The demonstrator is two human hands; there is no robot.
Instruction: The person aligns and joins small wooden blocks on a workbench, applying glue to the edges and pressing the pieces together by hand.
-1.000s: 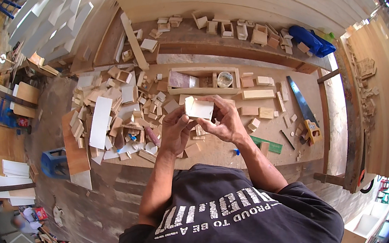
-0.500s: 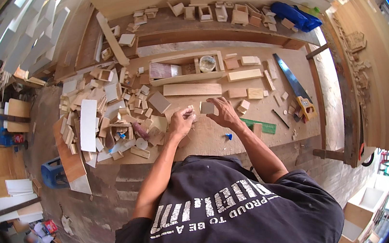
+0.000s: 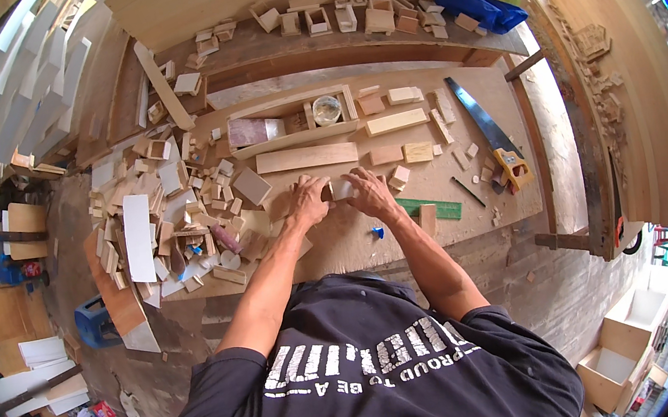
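Observation:
At the near middle of the workbench, my left hand (image 3: 310,200) and my right hand (image 3: 370,193) are close together, with a small pale wooden block (image 3: 341,188) between them. My right fingers curl round its right side. The left fingers are bent and closed against its left end; whether a second small piece sits there is hidden by them. Just beyond lies a long flat wooden strip (image 3: 306,158). A green ruler (image 3: 434,208) and a small blue piece (image 3: 377,234) rest near my right forearm.
Offcuts (image 3: 183,202) heap up at the left. An open wooden box (image 3: 292,140) holds a sanding block (image 3: 255,131) and a round tub (image 3: 327,110). At the right lies a handsaw (image 3: 487,127). Small wooden boxes (image 3: 318,21) and blue cloth (image 3: 485,10) occupy the back shelf.
My hands have come together, the left fingers meeting the block that my right hand was holding apart. The whole view has shifted slightly with my head.

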